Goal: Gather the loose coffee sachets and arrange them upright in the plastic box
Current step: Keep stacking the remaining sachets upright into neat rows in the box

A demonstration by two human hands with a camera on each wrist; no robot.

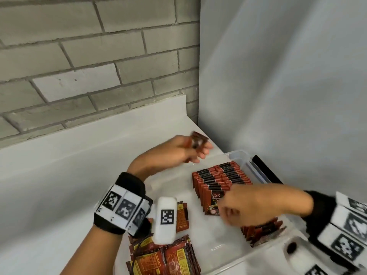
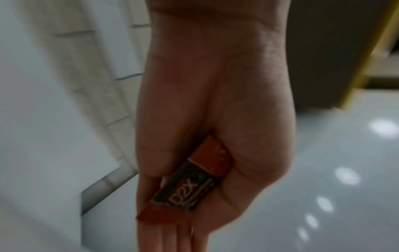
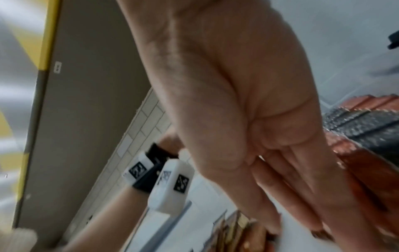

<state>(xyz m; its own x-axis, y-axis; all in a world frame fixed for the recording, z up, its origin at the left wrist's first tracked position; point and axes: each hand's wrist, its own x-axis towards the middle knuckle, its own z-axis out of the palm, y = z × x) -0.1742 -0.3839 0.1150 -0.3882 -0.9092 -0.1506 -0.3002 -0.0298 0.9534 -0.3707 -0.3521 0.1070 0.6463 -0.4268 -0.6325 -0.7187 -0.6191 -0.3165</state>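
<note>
My left hand (image 1: pixel 195 153) is raised above the white counter, left of the clear plastic box (image 1: pixel 241 155). It pinches one red and black coffee sachet (image 1: pixel 198 141), which lies across the palm under the thumb in the left wrist view (image 2: pixel 194 184). Inside the box, a row of upright sachets (image 1: pixel 220 179) fills the far part. My right hand (image 1: pixel 226 210) is at the front end of that row, blurred; its fingers (image 3: pixel 302 204) lie straight against the red sachets (image 3: pixel 367 122). Several sachets (image 1: pixel 262 231) lie flat in the box under my right wrist.
A pile of loose sachets (image 1: pixel 164 257) lies on the counter (image 1: pixel 69 185) under my left wrist. A brick wall (image 1: pixel 89 56) backs the counter and a grey panel (image 1: pixel 288 86) closes the right side. A black object (image 1: pixel 264 169) stands behind the box.
</note>
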